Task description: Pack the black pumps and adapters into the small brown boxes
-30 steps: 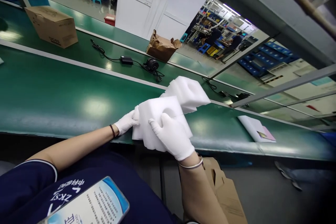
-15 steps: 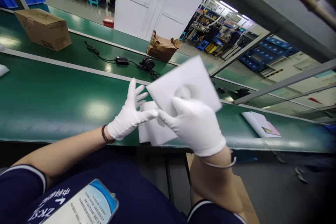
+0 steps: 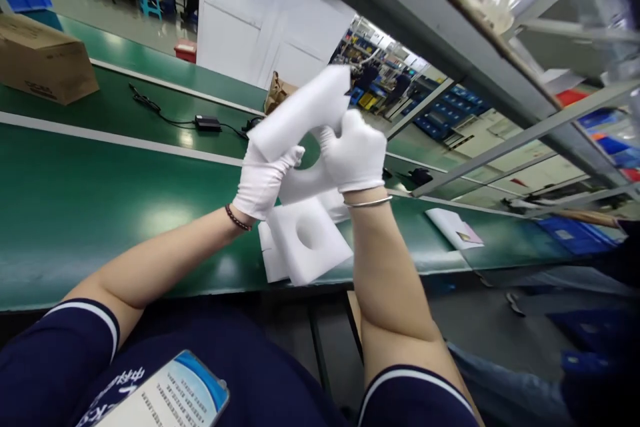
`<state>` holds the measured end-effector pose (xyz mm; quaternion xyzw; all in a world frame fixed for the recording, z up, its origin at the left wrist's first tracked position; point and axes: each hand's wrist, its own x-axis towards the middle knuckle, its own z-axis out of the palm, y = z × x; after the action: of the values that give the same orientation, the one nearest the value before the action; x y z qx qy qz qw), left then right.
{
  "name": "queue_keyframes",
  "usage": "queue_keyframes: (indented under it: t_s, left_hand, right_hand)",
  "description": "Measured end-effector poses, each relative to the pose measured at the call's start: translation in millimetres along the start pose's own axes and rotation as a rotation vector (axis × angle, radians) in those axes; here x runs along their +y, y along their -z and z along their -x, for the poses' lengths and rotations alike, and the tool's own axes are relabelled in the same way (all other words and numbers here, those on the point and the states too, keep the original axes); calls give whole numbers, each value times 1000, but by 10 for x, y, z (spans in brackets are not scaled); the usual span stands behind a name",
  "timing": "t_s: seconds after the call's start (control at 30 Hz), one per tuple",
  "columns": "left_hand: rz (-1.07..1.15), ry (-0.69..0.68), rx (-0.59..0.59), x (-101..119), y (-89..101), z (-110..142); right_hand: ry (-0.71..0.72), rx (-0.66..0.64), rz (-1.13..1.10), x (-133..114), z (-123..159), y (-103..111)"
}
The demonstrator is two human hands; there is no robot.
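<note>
My left hand (image 3: 266,177) and my right hand (image 3: 354,152), both in white gloves, grip a white foam block (image 3: 300,110) from its two sides above the bench. A large round opening shows in the block between my hands. The left fingers are mostly hidden behind the foam, with the thumb along its lower edge; the right fingers are curled at its right side. Just below, a second white foam block (image 3: 330,252) with a round hole lies on the green bench (image 3: 125,213). Another white piece (image 3: 273,260) sits partly under it.
A cardboard box (image 3: 47,60) stands on the far left of the bench. Behind my hands are a black power adapter (image 3: 207,123) with its cable and a brown paper bag (image 3: 277,93). White sheets (image 3: 453,228) lie to the right. A metal shelf frame (image 3: 425,33) hangs overhead.
My left hand has gone from open and spread to gripping the foam block, which has tilted and moved up and left. My right hand has risen with it. The view has shifted right.
</note>
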<state>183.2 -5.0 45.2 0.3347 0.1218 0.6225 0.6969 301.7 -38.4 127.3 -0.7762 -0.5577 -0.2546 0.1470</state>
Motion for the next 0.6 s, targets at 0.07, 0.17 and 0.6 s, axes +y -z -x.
queue_keyframes:
  t_s: [0.07,0.17,0.6]
  left_hand:
    - [6,-8,40,-51,41,-61]
    - [55,123,-73,11,191,-173]
    - [-90,207,-348,68,407,-394]
  right_hand:
    - [-103,-20,-99,-23,-2,-48]
    - [-144,-167,-538,76,-8,17]
    - [-188,-179,-1178,52,313,342]
